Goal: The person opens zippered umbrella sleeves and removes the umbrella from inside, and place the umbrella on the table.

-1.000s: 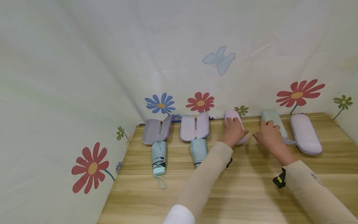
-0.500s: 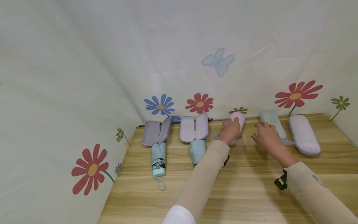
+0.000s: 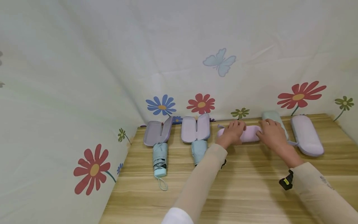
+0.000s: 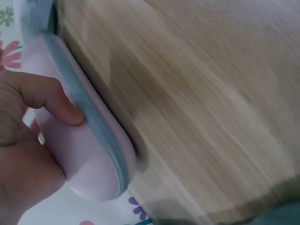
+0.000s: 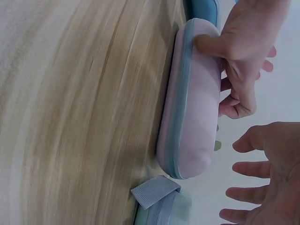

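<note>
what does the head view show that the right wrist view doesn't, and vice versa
Only the head view shows the two folded umbrellas and the printed butterfly. Only the right wrist view clearly shows the grey-blue zip band along the pink case. Both show that case, the left hand gripping it, the right hand and the wooden table.

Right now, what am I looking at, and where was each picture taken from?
You're seeing a person's left hand and right hand. A camera worn on the head, looking forward and down, took the wide picture; the two close ones were taken from the wrists, one each. On the wooden table lie two open cases, two folded umbrellas, a green case and a pale purple case. The left hand grips a pink case; the right hand, close by, holds nothing.
</note>
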The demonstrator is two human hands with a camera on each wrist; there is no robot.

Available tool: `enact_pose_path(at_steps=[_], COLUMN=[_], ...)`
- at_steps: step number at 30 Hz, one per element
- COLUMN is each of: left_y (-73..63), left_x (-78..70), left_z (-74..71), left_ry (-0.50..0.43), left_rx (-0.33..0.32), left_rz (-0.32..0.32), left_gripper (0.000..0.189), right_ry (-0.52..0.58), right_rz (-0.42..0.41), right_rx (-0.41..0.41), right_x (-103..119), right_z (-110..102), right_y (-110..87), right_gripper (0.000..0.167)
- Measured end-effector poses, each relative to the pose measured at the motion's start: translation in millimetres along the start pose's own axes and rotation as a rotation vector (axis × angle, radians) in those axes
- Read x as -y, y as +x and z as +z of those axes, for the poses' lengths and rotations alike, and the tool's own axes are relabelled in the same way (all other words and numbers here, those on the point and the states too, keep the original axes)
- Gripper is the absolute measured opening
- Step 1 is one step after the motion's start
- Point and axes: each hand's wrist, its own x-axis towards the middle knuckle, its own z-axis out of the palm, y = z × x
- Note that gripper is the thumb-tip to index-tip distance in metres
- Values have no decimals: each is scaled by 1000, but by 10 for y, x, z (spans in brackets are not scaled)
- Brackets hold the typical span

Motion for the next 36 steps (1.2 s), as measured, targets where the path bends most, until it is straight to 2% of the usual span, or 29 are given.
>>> enact_pose_path(at_steps=[4, 8, 12, 16, 18, 21, 23, 25, 27, 28, 31, 36], left_y=[-20, -9, 4, -38, -78, -126, -161, -183, -206, -208, -194, -90], left_x=[13, 25, 65, 78, 20, -164, -318, -458, -565, -606, -680, -682], left_z=[14, 26, 16, -50, -111, -217, -283, -340, -375, -378, -322, -134], left_ry=[120, 186, 200, 126, 61, -6, -48, -87, -121, -132, -122, -54], left_rx=[16, 12, 13, 32, 27, 0, -14, -2, 17, 26, 36, -15], left_rz=[96, 146, 171, 142, 83, -79, -248, -424, -565, -615, -672, -643], left_gripper=[40, 38, 40, 39, 38, 37, 37, 40, 44, 44, 48, 51], right_ry=[-17, -33, -3, 14, 8, 2, 12, 28, 41, 42, 39, 41], right_rz=[9, 19, 47, 67, 67, 69, 74, 82, 88, 91, 103, 120], right_rx=[-11, -28, -14, 4, 7, -6, -13, -16, -15, -13, -3, 20], right_x=[-35, -78, -85, -79, -87, -110, -123, -127, -123, -121, -115, -109], right_z=[0, -9, -46, -93, -125, -181, -209, -232, -247, -251, -255, -246], right_y=[10, 22, 25, 7, -12, -36, -49, -56, -63, -66, -78, -80], right_gripper=[52, 51, 50, 51, 52, 52, 51, 50, 50, 50, 50, 49])
